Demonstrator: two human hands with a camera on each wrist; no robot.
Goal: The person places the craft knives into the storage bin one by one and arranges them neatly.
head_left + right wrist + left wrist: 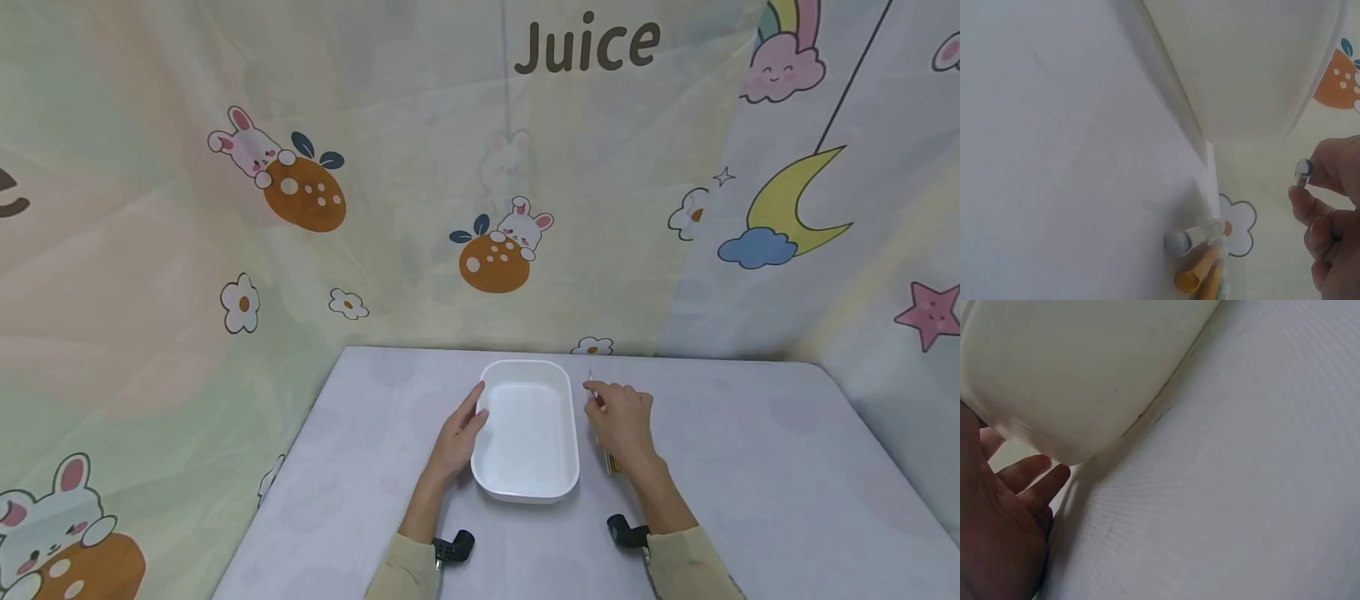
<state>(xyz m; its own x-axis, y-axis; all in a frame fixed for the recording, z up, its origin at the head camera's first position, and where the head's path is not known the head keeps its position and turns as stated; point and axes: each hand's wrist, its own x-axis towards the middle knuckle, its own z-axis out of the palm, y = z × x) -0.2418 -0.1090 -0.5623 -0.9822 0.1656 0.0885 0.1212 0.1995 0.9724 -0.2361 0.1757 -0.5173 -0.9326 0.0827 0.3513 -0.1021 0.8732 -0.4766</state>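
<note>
A white rectangular plastic box (526,492) with rounded corners stands on the table, its open top facing up. At its left side my left hand (454,442) holds the wall, thumb over the rim; in the left wrist view the other fingers lie outside near a corner. Right of the box, my right hand (621,421) pinches a slim pen-like stick (1304,172) between thumb and forefinger. Its round end faces the right wrist camera. Below that hand, several pen-like sticks lie together on the table, among them a clear one (1200,235) and an orange one (1199,269).
A white cloth covers the table (757,467), which reaches the printed curtain (405,167) at the back and sides. Small dark cameras sit on both wrists, one at the left (454,547) and one at the right (627,532).
</note>
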